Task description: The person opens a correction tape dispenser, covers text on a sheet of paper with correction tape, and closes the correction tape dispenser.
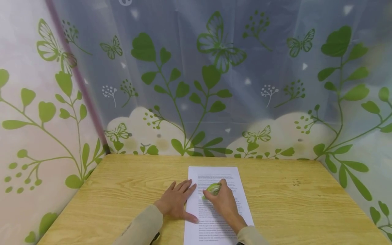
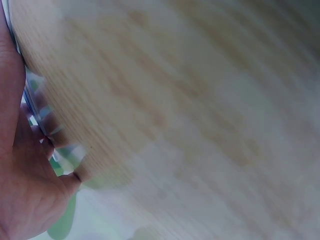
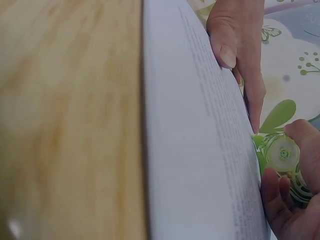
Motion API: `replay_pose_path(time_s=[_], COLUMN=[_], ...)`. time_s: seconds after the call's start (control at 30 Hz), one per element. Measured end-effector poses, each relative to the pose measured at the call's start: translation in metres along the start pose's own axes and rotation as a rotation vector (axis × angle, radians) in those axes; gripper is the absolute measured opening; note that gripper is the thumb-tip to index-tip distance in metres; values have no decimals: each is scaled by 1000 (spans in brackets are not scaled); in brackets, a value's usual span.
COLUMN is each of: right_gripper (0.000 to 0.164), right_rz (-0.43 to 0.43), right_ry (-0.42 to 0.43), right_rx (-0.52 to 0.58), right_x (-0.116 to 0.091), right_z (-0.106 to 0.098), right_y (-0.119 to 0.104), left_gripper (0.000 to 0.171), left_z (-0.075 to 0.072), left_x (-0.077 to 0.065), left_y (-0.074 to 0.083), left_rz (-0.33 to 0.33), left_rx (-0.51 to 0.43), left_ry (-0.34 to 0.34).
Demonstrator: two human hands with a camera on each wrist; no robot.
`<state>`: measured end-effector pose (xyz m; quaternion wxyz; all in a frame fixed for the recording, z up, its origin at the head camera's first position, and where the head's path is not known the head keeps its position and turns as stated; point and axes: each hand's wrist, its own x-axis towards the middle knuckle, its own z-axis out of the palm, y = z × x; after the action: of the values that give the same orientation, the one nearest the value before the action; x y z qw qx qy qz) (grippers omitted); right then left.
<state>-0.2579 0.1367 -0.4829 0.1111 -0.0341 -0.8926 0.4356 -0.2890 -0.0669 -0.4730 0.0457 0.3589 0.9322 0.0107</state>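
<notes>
A printed white sheet of paper point(image 1: 211, 170) lies lengthwise on the wooden table. My left hand point(image 1: 176, 201) rests flat with fingers spread across the sheet's left edge, thumb on the lower text. Over the upper part of the print, my right hand point(image 1: 226, 203) grips a green correction tape point(image 1: 214, 188) between thumb and fingers, its tip down at the lines of text. The right wrist view shows the tape's round see-through reel point(image 3: 284, 154) beside the fingers. In the left wrist view, part of the left hand point(image 2: 30, 192) fills the left edge.
The wooden table point(image 1: 284, 200) stretches to both sides of the sheet. Behind it hangs a curtain point(image 1: 190, 20) printed with green leaves and butterflies, which continues along the left and right sides. Small dark marks point(image 1: 296, 183) show on the tabletop at the right.
</notes>
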Motion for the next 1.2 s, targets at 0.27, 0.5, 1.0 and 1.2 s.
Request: replay_pose_path(time_s=[0.27,0.5,1.0,1.2], right_gripper=[56,59,57,55], right_rz=[6,14,28,29], right_ry=[-2,-8,-1,-24], right_rx=[5,1,-23,4], right_x=[1,0,0,0], right_z=[-2,-4,-10,-12], right_y=[4,5,6,8], left_gripper=[118,117,117,117], left_z=[-1,0,-2,1], left_x=[0,0,0,0], left_y=[1,1,0,-2], left_rz=[-5,4,13,19], left_rx=[-6,-11,-17,-20], left_ry=[-5,2,4,3])
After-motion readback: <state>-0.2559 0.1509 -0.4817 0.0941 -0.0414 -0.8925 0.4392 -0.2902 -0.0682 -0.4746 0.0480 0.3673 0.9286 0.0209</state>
